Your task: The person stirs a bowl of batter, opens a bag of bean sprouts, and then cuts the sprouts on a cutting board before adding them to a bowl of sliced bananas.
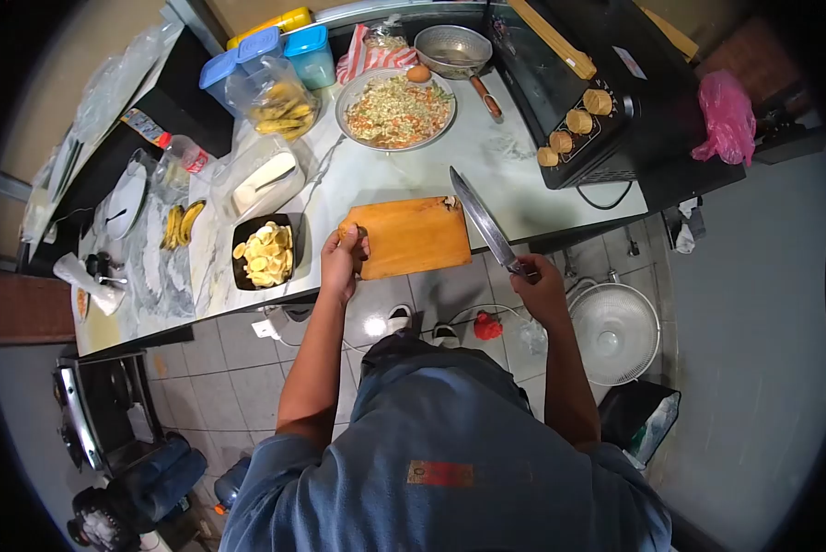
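My left hand [342,265] grips the left end of a wooden cutting board [413,241], its thumb on top. The board extends over the counter's front edge, and a small dark scrap lies at its far right corner. In my right hand [539,287] is a large kitchen knife [483,219], held by the handle with the blade pointing up and left, just right of the board. Left of my left hand stands a black dish [239,272] of pale yellow slices [269,254]. Behind it is a clear tub [247,202] with white powder and a spoon.
A tray of shredded vegetables [396,110] with an egg [418,74] sits at the back, near a pan [452,55]. A black oven [569,101] stands right. Bagged bananas [284,110], loose bananas [183,225] and a bottle [184,155] are left. A fan [613,333] is below.
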`<state>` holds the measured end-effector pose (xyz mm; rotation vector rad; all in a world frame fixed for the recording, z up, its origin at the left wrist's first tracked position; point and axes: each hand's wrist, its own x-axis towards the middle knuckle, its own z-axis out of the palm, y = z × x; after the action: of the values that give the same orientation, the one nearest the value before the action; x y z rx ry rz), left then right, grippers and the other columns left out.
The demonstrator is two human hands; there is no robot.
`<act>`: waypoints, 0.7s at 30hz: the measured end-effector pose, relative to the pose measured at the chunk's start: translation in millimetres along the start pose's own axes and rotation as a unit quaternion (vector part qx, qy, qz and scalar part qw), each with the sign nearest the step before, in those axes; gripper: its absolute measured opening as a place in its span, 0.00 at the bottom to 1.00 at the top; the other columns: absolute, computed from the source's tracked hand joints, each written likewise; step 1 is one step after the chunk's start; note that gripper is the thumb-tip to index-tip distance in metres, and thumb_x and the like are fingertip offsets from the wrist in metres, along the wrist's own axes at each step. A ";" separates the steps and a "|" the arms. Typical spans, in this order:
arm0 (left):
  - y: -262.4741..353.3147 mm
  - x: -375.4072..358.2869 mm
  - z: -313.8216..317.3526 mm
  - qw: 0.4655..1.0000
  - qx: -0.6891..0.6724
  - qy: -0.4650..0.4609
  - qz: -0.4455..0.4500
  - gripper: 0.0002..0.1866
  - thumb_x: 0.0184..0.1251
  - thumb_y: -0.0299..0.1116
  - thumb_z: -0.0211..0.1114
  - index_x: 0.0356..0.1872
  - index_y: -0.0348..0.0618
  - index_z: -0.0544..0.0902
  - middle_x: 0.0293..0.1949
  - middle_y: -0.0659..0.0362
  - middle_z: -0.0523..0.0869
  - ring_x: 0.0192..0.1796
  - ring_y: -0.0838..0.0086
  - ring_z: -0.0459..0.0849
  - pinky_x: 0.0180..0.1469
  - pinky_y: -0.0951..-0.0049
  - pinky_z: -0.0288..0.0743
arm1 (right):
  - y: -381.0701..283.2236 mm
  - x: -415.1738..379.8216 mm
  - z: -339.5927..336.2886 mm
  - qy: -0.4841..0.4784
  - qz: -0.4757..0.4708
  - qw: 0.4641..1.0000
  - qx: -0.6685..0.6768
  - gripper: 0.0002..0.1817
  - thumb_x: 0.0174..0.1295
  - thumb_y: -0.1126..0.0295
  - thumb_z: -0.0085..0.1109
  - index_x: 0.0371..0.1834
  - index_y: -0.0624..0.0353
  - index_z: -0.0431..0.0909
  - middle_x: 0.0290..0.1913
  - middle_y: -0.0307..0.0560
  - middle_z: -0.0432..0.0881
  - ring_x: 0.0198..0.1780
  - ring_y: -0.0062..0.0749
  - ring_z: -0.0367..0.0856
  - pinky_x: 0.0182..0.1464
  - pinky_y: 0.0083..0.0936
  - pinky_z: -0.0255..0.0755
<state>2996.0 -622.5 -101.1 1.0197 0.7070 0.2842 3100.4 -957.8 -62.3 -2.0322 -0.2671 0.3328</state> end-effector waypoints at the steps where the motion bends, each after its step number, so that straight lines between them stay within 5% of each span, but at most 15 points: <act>1: -0.1 7.2 3.0 1.000 -0.004 -0.003 -0.007 0.11 0.73 0.40 0.60 0.41 0.42 0.77 0.31 0.62 0.81 0.32 0.78 0.78 0.37 0.76 0.72 | -3.7 -0.2 0.1 -0.009 0.046 0.999 0.012 0.16 0.52 0.74 0.64 0.46 0.63 0.80 0.34 0.44 0.84 0.33 0.24 0.82 0.38 0.24 0.75; 9: -4.1 42.6 21.8 0.985 0.155 0.057 0.040 0.16 0.72 0.42 0.60 0.40 0.35 0.76 0.31 0.59 0.82 0.32 0.76 0.79 0.37 0.75 0.74 | -6.8 8.3 3.4 0.019 0.017 0.999 -0.022 0.17 0.52 0.73 0.64 0.47 0.63 0.80 0.36 0.46 0.85 0.35 0.25 0.82 0.39 0.23 0.76; 13: -5.9 42.8 17.1 0.885 0.424 0.142 0.133 0.27 0.59 0.50 0.71 0.42 0.32 0.79 0.36 0.46 0.87 0.35 0.58 0.86 0.41 0.62 0.78 | 0.7 17.2 5.8 0.017 0.030 0.999 -0.026 0.17 0.52 0.72 0.64 0.46 0.63 0.80 0.36 0.46 0.85 0.34 0.26 0.82 0.39 0.24 0.76; 14: 3.7 40.4 17.9 0.883 0.426 0.145 0.133 0.27 0.59 0.50 0.71 0.42 0.32 0.79 0.36 0.46 0.87 0.35 0.58 0.86 0.41 0.62 0.78 | 3.9 18.1 6.2 0.017 0.030 0.999 -0.021 0.17 0.52 0.72 0.64 0.46 0.63 0.80 0.35 0.46 0.85 0.34 0.26 0.82 0.39 0.24 0.76; 16: 23.2 32.5 17.2 0.800 0.585 0.121 0.056 0.27 0.56 0.51 0.72 0.43 0.34 0.79 0.35 0.44 0.87 0.37 0.51 0.87 0.41 0.59 0.78 | 7.7 10.9 7.0 0.012 0.045 0.999 -0.013 0.17 0.52 0.71 0.65 0.46 0.63 0.80 0.35 0.46 0.85 0.33 0.26 0.82 0.39 0.24 0.76; 17: 22.2 31.2 15.0 0.796 0.592 0.118 0.048 0.27 0.56 0.51 0.72 0.43 0.34 0.79 0.35 0.44 0.87 0.37 0.51 0.87 0.41 0.59 0.78 | 5.8 13.7 6.2 0.018 0.026 0.999 -0.029 0.17 0.52 0.71 0.65 0.46 0.63 0.80 0.35 0.46 0.85 0.33 0.26 0.82 0.39 0.24 0.76; 19: 21.1 22.8 16.3 0.772 0.591 0.162 0.169 0.26 0.55 0.51 0.72 0.41 0.36 0.81 0.29 0.46 0.87 0.37 0.49 0.86 0.41 0.57 0.79 | 10.3 12.3 6.4 0.020 0.018 0.999 -0.046 0.17 0.52 0.71 0.66 0.46 0.63 0.80 0.34 0.45 0.84 0.33 0.26 0.82 0.39 0.24 0.76; 21: 24.7 17.6 19.3 0.767 0.603 0.170 0.143 0.23 0.55 0.50 0.72 0.38 0.37 0.83 0.29 0.47 0.87 0.36 0.52 0.87 0.40 0.58 0.79 | 16.9 18.5 8.4 0.018 0.020 1.000 0.014 0.17 0.52 0.72 0.66 0.45 0.63 0.80 0.34 0.45 0.84 0.32 0.24 0.81 0.39 0.23 0.76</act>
<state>3024.3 -613.7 -80.8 2.3745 1.0915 0.2680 3115.6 -952.6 -83.2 -2.0160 -0.1987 0.3238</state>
